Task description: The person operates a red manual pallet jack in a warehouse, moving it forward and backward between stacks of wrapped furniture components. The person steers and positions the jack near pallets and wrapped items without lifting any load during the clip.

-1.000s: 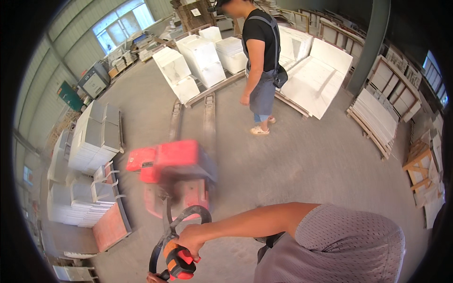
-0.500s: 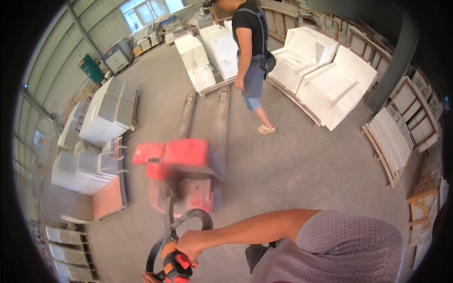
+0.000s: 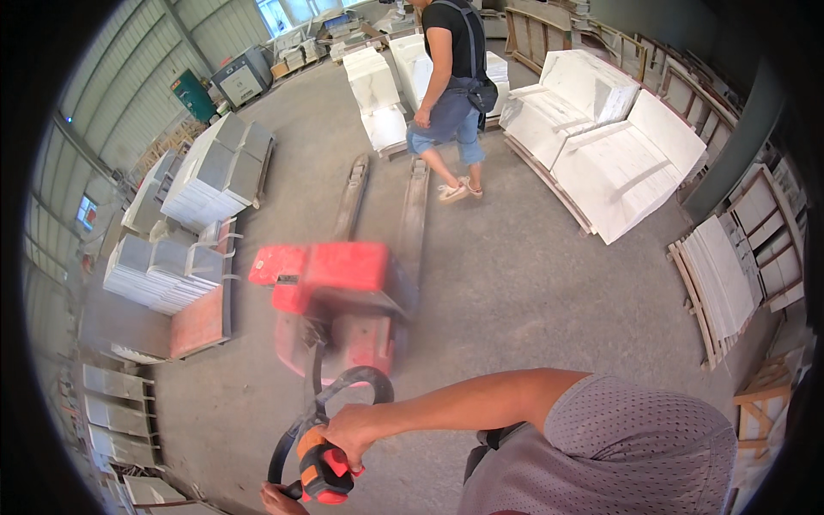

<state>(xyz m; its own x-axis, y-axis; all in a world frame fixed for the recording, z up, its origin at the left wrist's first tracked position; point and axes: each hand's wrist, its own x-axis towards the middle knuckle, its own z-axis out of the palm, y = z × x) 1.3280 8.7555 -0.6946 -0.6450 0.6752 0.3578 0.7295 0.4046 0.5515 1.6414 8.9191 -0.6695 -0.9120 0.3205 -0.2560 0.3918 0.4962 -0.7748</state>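
A red electric pallet jack (image 3: 348, 266) stands in front of me, its body blurred. Its two forks (image 3: 413, 206) point away toward a pallet of white stone slabs (image 3: 373, 90). My right hand (image 3: 350, 432) is closed on the black, orange and red control head (image 3: 324, 468) of its tiller. Lower down, my left hand (image 3: 281, 499) wraps round the left part of the black loop handle (image 3: 279, 455), partly cut off by the picture's lower edge. A person (image 3: 451, 77) in a dark top stands beside the right fork's tip, one arm hanging down.
More white slabs (image 3: 631, 163) lean on a pallet at the right, by a grey column (image 3: 738, 163). Stacked slabs (image 3: 215, 176) and an orange-red board (image 3: 197, 322) line the left. A green tank (image 3: 193, 94) and a grey cabinet machine (image 3: 243, 79) stand farther back.
My view has turned, so the surroundings sit farther right. The person has stepped farther away and brought the feet together. Both my hands keep their grip on the pallet jack's handle.
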